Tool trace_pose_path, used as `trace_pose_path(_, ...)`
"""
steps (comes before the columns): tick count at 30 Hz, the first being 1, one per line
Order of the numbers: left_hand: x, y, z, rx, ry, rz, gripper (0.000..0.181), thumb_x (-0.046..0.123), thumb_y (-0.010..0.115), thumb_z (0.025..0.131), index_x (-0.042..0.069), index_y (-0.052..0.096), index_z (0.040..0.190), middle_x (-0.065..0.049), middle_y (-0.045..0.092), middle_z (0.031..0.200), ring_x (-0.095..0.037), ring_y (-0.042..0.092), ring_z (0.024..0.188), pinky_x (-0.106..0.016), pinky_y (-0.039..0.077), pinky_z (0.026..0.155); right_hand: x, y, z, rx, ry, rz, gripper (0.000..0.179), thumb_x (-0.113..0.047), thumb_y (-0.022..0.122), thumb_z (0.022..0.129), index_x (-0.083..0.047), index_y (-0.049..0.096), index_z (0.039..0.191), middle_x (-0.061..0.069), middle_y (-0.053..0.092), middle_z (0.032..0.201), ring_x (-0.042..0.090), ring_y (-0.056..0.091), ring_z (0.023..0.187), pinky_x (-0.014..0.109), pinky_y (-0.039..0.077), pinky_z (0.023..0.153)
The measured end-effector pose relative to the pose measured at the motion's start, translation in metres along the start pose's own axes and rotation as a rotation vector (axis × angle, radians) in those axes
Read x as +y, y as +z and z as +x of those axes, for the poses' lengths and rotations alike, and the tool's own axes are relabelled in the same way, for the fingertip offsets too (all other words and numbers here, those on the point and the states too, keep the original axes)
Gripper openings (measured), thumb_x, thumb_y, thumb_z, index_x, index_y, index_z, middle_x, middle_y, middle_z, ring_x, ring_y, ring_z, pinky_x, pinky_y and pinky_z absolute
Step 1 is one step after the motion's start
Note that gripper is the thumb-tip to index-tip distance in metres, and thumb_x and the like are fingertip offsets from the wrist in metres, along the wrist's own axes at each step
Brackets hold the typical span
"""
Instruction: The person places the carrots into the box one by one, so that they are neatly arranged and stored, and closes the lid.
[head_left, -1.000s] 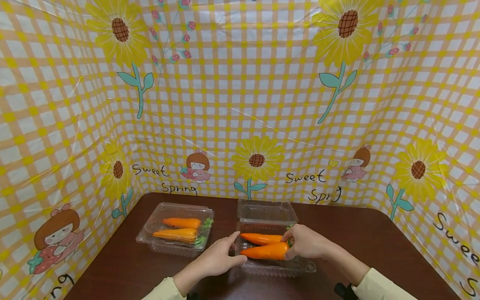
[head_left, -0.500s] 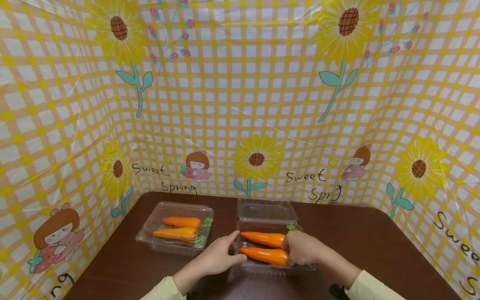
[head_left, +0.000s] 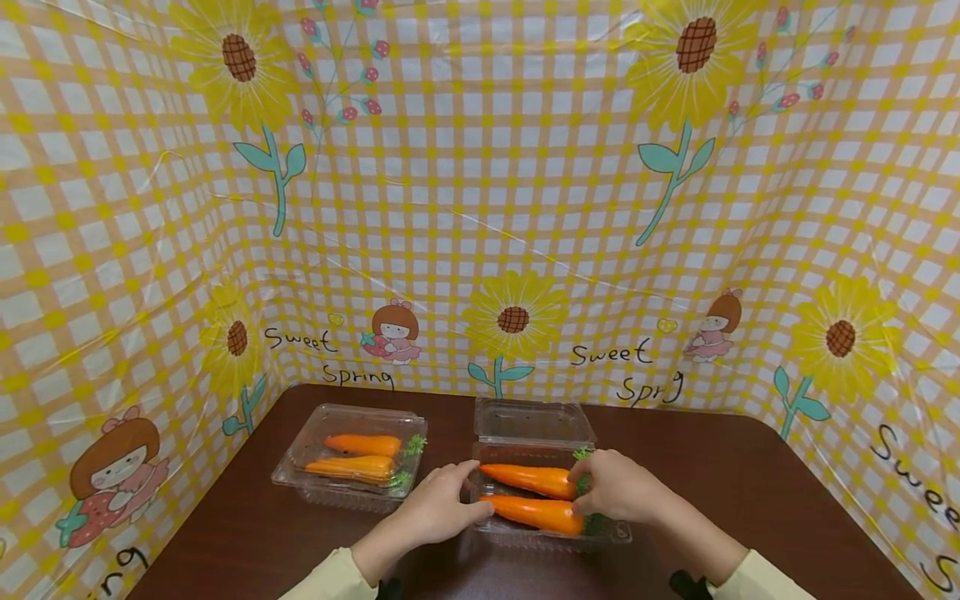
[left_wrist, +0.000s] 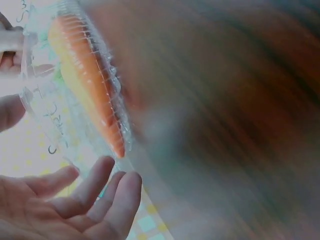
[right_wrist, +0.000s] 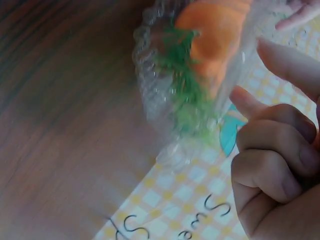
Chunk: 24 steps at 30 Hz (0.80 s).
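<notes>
In the head view, two orange carrots with green tops, the far carrot (head_left: pixel 528 481) and the near carrot (head_left: pixel 536 513), lie side by side in an opened clear plastic container (head_left: pixel 540 542). Their tips point left. My left hand (head_left: pixel 438 507) rests at the container's left end, thumb and fingers spread around the tips. My right hand (head_left: pixel 618 487) is over the right end, by the green tops (head_left: pixel 582 479). In the right wrist view, its thumb and index finger stand apart and the other fingers are curled, with nothing visible between them. The left wrist view shows relaxed left fingers (left_wrist: pixel 122 200) beside the container.
A second clear container (head_left: pixel 352 454), lid down, stands to the left with carrots inside. The opened container's lid (head_left: pixel 534 421) leans back behind it. The dark brown table (head_left: pixel 690 458) is bordered by checked cloth (head_left: pixel 450 208) at the back and sides.
My right hand has moved the near carrot toward the front, apart from the far one, and has drawn back from it with thumb and index finger spread. My left hand has stayed about in place.
</notes>
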<state>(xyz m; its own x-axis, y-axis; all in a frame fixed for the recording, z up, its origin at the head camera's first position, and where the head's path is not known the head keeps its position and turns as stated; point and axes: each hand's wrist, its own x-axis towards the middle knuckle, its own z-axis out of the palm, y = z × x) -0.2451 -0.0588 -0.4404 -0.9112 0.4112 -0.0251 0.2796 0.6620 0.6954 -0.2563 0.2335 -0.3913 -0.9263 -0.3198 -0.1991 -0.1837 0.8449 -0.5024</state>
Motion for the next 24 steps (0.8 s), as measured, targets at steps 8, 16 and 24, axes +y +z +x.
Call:
trace_pose_path(8, 0.010, 0.004, 0.021, 0.196, -0.101, 0.002, 0.079, 0.049, 0.067, 0.092, 0.003, 0.042, 0.151, -0.024, 0.046, 0.150, -0.046, 0.042, 0.138, -0.064, 0.037, 0.108, 0.030, -0.016, 0.009, 0.225, -0.012, 0.111, 0.041, -0.032, 0.075, 0.091, -0.004, 0.071, 0.121, 0.014, 0.072, 0.106, 0.030, 0.066, 0.091, 0.042, 0.053, 0.070)
trace_pose_path(16, 0.011, 0.006, 0.052, 0.259, -0.187, -0.071, 0.079, 0.044, 0.067, 0.096, -0.005, 0.039, 0.151, -0.030, 0.037, 0.154, -0.050, 0.033, 0.143, -0.065, 0.033, 0.111, 0.063, -0.017, 0.026, 0.282, 0.089, 0.229, 0.057, -0.040, 0.069, 0.095, 0.005, 0.064, 0.130, 0.023, 0.065, 0.123, 0.033, 0.065, 0.100, 0.045, 0.054, 0.078)
trace_pose_path(24, 0.008, 0.003, 0.077, 0.252, -0.246, -0.175, 0.061, 0.036, 0.062, 0.100, -0.005, 0.050, 0.143, -0.023, 0.050, 0.147, -0.049, 0.035, 0.141, -0.064, 0.037, 0.107, 0.077, -0.013, 0.040, 0.257, 0.113, 0.271, 0.059, -0.040, 0.065, 0.097, 0.010, 0.063, 0.128, 0.028, 0.062, 0.130, 0.045, 0.060, 0.118, 0.056, 0.052, 0.091)
